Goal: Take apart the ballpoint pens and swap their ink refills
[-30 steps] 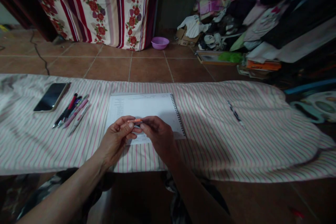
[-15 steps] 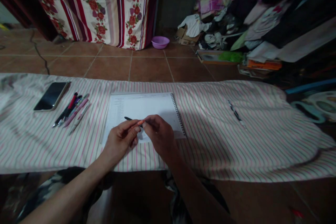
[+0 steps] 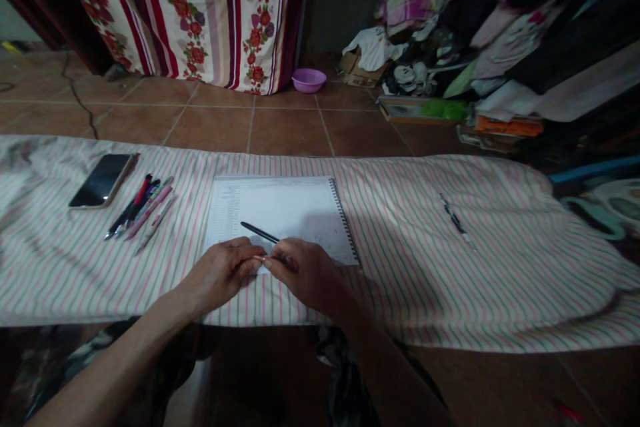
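A spiral notebook (image 3: 280, 210) lies open on a pink-striped cloth (image 3: 425, 267). Both hands rest at the notebook's near edge, fingertips together. My right hand (image 3: 305, 273) pinches a dark pen (image 3: 259, 232) whose shaft points up and left over the page. My left hand (image 3: 223, 273) is closed, its fingertips meeting the right hand's at a small orange piece that barely shows. A second dark pen (image 3: 453, 217) lies on the cloth to the right.
A phone (image 3: 103, 179) and several pens (image 3: 143, 210) lie on the cloth at left. Beyond are brown floor tiles (image 3: 285, 127), a floral curtain (image 3: 200, 7), a purple bowl (image 3: 309, 80) and piles of clothes (image 3: 450, 33) at right.
Both hands have dropped towards the notebook's near edge. The orange piece, first held level between the fingertips, is now mostly hidden, and a dark pen shaft has come out to the upper left.
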